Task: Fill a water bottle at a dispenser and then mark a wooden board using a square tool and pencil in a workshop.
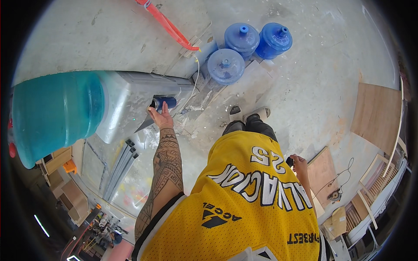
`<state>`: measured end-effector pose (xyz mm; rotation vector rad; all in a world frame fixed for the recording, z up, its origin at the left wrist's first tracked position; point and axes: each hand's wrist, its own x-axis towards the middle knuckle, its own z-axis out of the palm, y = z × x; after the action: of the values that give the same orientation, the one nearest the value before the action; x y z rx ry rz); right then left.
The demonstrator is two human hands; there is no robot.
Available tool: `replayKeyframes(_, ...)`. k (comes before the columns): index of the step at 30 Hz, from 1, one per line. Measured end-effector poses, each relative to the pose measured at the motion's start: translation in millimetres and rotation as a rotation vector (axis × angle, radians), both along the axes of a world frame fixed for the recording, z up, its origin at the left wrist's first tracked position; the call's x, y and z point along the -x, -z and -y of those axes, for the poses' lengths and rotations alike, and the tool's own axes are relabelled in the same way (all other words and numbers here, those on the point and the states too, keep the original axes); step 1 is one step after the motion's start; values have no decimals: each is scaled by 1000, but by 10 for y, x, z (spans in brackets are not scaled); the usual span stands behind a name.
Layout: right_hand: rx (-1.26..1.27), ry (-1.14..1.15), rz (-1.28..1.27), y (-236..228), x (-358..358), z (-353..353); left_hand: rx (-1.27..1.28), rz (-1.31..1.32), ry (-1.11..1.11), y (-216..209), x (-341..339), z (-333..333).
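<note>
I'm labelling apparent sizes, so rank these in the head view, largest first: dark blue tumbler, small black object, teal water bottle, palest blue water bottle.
1. Teal water bottle, by far the biggest
2. Palest blue water bottle
3. Dark blue tumbler, partly covered
4. Small black object

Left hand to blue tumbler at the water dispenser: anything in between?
Nothing visible. The left hand has its fingers against the blue tumbler, at the recess in the front of the water dispenser.
</note>
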<state>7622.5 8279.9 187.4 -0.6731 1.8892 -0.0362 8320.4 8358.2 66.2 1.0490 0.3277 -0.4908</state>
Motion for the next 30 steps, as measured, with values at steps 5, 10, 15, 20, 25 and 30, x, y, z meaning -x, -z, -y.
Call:
replayKeyframes(5, -10, 12, 25, -1, 6, -11, -2, -4, -2, 11, 13, -6)
replayKeyframes(10, 7, 11, 26, -1, 18, -11, 4, -7, -6, 18, 1, -1)
replayKeyframes(15, 11, 9, 14, -40, 7, 29, 13, -15, -12, 39, -11, 3)
replayKeyframes(20, 31, -8, 26, -104, 16, 96, 18, -18, -23, 69, -19, -35)
replayKeyframes(25, 36, 7, 30, -111, 10, 100, 11, -10, -23, 38, -9, 7)
replayKeyframes(30, 33, -3, 20, -131, 20, 94, 15, -8, -25, 26, 2, 15)
